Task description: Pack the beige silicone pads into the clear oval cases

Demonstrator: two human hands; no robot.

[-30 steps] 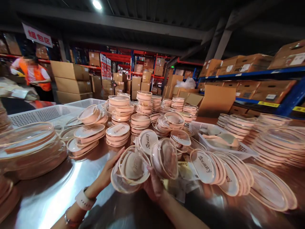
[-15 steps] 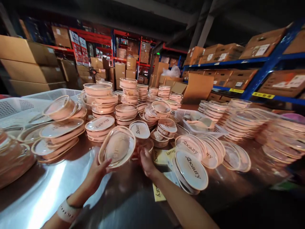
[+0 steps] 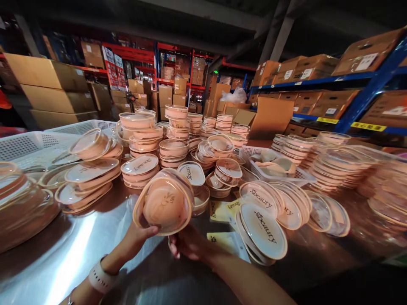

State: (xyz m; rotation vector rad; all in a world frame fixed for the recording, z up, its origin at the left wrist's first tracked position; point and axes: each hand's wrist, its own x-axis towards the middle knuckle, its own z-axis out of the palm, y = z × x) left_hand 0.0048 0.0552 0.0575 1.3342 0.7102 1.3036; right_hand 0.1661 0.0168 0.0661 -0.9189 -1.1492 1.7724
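My left hand (image 3: pixel 138 241) grips the lower left rim of a clear oval plastic container (image 3: pixel 167 201), its thumb over the edge. Inside the container lies a rounded peach-coloured piece with small dark printing. It is held tilted above the metal table (image 3: pixel 152 271). My right hand (image 3: pixel 190 243) is beneath the container's lower right edge with curled fingers; what they close on is hidden. Right behind stand an oval box with a printed white label (image 3: pixel 192 173) and a stack of labelled boxes (image 3: pixel 140 167). More labelled boxes (image 3: pixel 265 228) lean together to the right.
Stacks of similar boxes (image 3: pixel 87 178) cover the left side, and tall stacks (image 3: pixel 333 165) stand at right. White perforated baskets (image 3: pixel 28 146) are at far left. A small white basket (image 3: pixel 299 178) holds loose peach pieces. Yellow printed packets (image 3: pixel 219 210) lie near my right arm.
The container in my left hand has moved slightly right and tilted, its printed peach piece now showing. My right hand has moved down and left, beneath the container.
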